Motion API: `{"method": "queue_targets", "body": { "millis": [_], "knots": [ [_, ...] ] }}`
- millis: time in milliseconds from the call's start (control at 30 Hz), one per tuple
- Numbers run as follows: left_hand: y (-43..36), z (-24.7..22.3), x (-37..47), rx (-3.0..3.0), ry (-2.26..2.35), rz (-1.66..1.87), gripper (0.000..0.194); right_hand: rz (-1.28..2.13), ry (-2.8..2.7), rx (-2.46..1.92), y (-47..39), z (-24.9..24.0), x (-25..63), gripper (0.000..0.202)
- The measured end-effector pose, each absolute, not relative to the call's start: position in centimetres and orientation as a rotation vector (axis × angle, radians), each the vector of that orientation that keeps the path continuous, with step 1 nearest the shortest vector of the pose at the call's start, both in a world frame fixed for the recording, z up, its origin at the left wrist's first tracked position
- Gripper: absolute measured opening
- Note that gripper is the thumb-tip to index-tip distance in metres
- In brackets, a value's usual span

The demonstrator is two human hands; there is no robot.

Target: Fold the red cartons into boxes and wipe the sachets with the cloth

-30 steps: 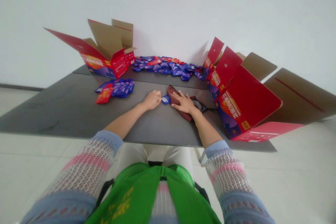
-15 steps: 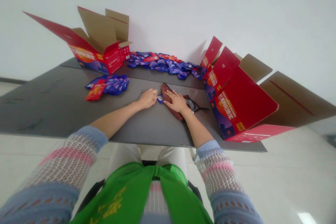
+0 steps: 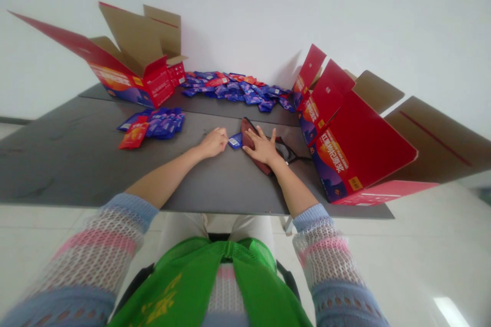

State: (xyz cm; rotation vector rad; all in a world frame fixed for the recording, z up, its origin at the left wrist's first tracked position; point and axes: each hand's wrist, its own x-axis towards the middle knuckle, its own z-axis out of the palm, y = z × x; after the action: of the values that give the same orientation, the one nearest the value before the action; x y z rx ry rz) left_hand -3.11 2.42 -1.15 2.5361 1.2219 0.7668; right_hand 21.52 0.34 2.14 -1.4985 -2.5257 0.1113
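Observation:
My left hand [image 3: 215, 142] is closed in a pinch on the left end of a small blue packet [image 3: 235, 141], low over the grey table [image 3: 207, 184]. The packet's right end lies against or under a dark red cloth pouch [image 3: 256, 162]. Pressed flat on the pouch is my right hand [image 3: 264, 148], its fingers spread. A black strap-like item with a grey patch [image 3: 284, 151] lies just right of that hand.
Several blue packets [image 3: 165, 122] and a red one [image 3: 134, 134] lie at the left. Behind is a long packet pile [image 3: 238, 89]. Open red cartons stand at the left [image 3: 153, 87] and right [image 3: 337, 158].
My left hand has moved slightly left, and more of the blue packet shows beside the pouch. My right hand's fingers are spread wider. The view has shifted a little.

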Motion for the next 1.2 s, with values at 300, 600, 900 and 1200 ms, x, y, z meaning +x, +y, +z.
{"method": "queue_targets", "body": {
  "millis": [300, 600, 900, 1200],
  "knots": [
    [3.8, -1.8, -3.9, 2.407, 1.125, 0.863, 0.025, 0.338, -2.719, -1.08, 0.4, 2.1, 19.9, 0.061],
    [3.3, -1.1, -4.5, 2.451, 0.971, 0.864, 0.024, 0.261, -2.609, -1.256, 1.6, 1.8, 20.8, 0.067],
    [1.7, -1.5, -3.4, 2.572, 1.252, 0.81, 0.025, 0.172, -2.545, -1.458, 1.6, 1.8, 22.0, 0.065],
    [0.9, -0.8, -2.9, 2.516, 1.341, 0.875, 0.027, 0.333, -2.807, -0.956, 0.2, 2.5, 20.8, 0.064]
  ]
}}
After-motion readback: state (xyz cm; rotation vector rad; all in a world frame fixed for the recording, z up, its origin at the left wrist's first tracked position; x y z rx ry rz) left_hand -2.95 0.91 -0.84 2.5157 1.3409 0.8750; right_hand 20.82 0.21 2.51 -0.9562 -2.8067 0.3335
